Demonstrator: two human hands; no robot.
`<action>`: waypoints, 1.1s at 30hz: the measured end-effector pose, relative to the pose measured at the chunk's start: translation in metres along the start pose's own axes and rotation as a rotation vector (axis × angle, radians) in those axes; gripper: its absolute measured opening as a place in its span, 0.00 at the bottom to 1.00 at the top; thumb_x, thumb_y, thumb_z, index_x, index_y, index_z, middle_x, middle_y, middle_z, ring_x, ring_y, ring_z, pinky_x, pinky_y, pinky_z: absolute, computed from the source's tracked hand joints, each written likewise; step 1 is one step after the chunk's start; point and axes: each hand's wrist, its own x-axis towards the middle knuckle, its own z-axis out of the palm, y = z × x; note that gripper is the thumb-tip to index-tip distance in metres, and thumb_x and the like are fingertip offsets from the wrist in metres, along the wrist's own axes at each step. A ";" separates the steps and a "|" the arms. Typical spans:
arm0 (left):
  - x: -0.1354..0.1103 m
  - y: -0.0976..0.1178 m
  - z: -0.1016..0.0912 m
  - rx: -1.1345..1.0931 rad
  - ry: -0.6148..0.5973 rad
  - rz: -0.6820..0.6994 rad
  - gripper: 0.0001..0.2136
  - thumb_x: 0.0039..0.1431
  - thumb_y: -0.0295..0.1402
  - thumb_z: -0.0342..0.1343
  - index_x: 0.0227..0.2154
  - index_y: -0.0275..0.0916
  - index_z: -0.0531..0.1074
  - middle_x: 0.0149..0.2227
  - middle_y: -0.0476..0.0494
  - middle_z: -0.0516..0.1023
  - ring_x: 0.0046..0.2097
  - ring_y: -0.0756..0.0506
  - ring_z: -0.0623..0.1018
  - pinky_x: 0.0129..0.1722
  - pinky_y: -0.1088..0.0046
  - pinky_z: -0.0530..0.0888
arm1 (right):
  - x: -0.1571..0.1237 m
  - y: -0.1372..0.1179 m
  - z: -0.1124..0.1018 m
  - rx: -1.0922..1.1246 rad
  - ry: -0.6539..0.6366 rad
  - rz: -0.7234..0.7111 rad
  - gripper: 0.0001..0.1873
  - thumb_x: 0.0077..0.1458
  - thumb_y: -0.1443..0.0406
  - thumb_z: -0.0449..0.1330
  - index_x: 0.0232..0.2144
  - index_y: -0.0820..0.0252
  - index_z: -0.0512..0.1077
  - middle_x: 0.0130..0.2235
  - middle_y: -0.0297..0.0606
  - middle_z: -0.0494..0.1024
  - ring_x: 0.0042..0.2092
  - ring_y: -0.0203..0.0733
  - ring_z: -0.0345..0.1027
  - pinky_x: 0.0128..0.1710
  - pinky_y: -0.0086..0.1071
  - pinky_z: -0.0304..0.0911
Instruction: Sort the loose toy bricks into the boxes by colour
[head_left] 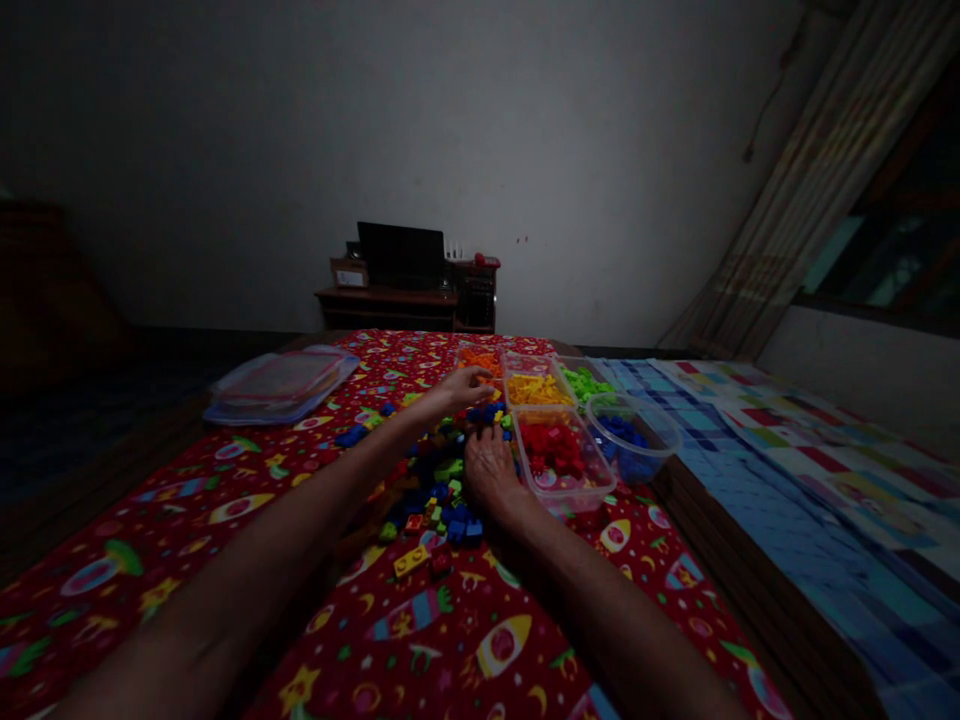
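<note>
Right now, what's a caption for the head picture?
Left hand near orange pieces, right hand at the mixed brick pile.

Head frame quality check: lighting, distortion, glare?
Head view: dim overall, with the cabinet at left nearly lost in darkness; head view: curtain leans steeply, likely wide-angle stretch; head view: no harsh glare on the round tub, brick colours readable.

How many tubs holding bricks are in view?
5: orange-brick tub, back left of the group; yellow-brick tub beside it; red-brick tub in front; green-brick tub, back right; round blue-brick tub, right. Others may be hidden.
</note>
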 end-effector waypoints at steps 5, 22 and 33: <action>0.040 0.024 0.029 0.134 0.185 -0.006 0.24 0.57 0.36 0.53 0.55 0.30 0.63 0.46 0.31 0.76 0.46 0.40 0.76 0.46 0.65 0.71 | 0.005 0.004 -0.011 0.028 -0.128 -0.031 0.23 0.58 0.74 0.48 0.55 0.77 0.62 0.53 0.65 0.67 0.59 0.54 0.58 0.53 0.48 0.61; -0.136 -0.076 -0.102 0.527 0.029 -0.032 0.13 0.48 0.41 0.52 0.30 0.43 0.78 0.34 0.44 0.80 0.37 0.42 0.76 0.38 0.69 0.71 | 0.003 -0.001 -0.004 0.000 -0.045 0.053 0.27 0.57 0.75 0.43 0.60 0.74 0.56 0.56 0.63 0.64 0.60 0.54 0.55 0.53 0.45 0.59; -0.140 -0.071 -0.088 0.741 -0.107 0.021 0.09 0.44 0.36 0.52 0.19 0.38 0.74 0.28 0.43 0.72 0.32 0.45 0.71 0.31 0.74 0.66 | 0.008 0.002 -0.007 0.028 -0.047 0.048 0.26 0.56 0.75 0.48 0.58 0.72 0.58 0.49 0.59 0.68 0.54 0.51 0.60 0.50 0.44 0.62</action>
